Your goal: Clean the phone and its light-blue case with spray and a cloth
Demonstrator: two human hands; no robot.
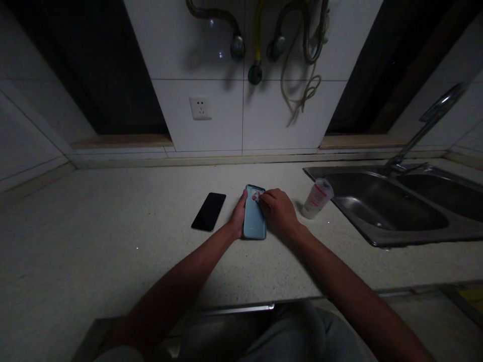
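Note:
A light blue phone case (pixel 253 220) lies back-up on the pale countertop (pixel 113 236), with a red mark near its top. My left hand (pixel 238 215) grips its left edge, fingers curled along the side. My right hand (pixel 277 210) rests on its right side, fingertips pinched at the red spot near the top corner. A black phone (pixel 209 211) lies flat, screen dark, just to the left of my left hand and apart from it.
A clear plastic cup (pixel 317 199) with a red print stands right of my right hand, near the steel double sink (pixel 381 236) and its tap (pixel 426 128). A wall socket (pixel 199 107) and hanging hoses (pixel 302 65) are behind. The counter's front edge runs near my lap.

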